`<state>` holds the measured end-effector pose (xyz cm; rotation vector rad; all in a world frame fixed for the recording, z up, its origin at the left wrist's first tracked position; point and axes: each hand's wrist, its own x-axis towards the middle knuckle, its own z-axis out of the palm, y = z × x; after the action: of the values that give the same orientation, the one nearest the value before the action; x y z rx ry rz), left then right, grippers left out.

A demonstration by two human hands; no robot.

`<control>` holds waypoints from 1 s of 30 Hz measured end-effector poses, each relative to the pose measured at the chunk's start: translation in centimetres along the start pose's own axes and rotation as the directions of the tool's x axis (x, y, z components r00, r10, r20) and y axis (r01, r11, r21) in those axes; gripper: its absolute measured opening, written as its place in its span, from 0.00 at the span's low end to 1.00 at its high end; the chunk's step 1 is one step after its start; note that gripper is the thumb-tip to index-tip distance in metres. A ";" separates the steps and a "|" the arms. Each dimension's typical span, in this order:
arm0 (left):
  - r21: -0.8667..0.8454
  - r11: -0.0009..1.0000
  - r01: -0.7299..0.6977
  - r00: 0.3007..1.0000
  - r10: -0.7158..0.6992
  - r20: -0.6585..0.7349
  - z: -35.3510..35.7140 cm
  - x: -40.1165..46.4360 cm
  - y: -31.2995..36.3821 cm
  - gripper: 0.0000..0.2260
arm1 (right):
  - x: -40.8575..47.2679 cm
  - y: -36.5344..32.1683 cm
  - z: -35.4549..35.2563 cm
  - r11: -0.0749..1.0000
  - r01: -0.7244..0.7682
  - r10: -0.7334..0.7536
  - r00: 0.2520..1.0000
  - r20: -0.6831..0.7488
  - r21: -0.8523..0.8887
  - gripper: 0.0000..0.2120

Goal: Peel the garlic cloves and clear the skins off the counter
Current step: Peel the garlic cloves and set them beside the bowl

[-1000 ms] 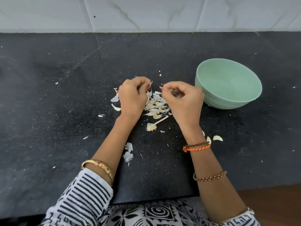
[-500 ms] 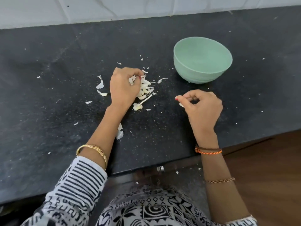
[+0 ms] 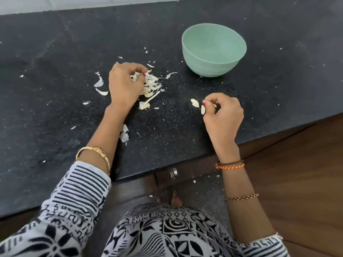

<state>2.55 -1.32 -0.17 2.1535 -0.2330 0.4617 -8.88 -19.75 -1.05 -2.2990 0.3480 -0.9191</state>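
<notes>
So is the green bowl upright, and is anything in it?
Upright: the green bowl sits on its base, mouth up. The visible interior looks empty.

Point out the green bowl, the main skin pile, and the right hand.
green bowl (image 3: 187, 52): head view, on its near-left outer wall.
skin pile (image 3: 151, 83): head view, middle of the heap beside the left hand.
right hand (image 3: 223, 115): head view, back of the hand.

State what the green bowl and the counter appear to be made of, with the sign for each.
Green bowl: probably matte plastic or melamine; even pale colour, soft dull sheen, faint ridges round its lower wall. Ceramic cannot be ruled out.
Counter: looks like dark polished stone, perhaps granite; black surface with fine pale speckles, faint veins and a low reflective sheen.
</notes>
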 end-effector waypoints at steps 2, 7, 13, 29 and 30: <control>-0.002 1.000 0.017 1.000 -0.017 0.004 0.0 0.0 0.0 0.07 | 0.0 -0.3 0.0 0.999 -0.001 0.001 1.000 -0.006 0.040 0.03; 0.011 0.999 0.032 0.999 -0.032 0.008 -0.1 -0.1 0.2 0.08 | 1.0 -3.0 0.9 0.985 0.020 -0.032 0.997 0.068 0.173 0.09; -0.018 0.997 0.069 0.997 -0.070 -0.043 -0.7 0.1 -0.4 0.08 | 3.8 -5.9 5.2 0.978 0.070 -0.117 0.964 0.240 0.195 0.12; -0.003 1.000 0.024 0.986 -0.024 -0.163 -0.9 1.1 -1.3 0.13 | 7.1 -7.2 7.4 0.955 0.262 -0.275 0.617 0.737 0.137 0.06; -0.017 0.999 0.031 0.985 -0.034 -0.167 -0.9 1.1 -1.1 0.14 | 7.0 -7.4 7.3 0.949 0.289 -0.281 0.588 0.758 0.128 0.06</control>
<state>3.73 0.06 -0.08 2.0886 -0.1065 0.6167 1.30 -13.88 3.30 -2.5465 -0.4140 0.0268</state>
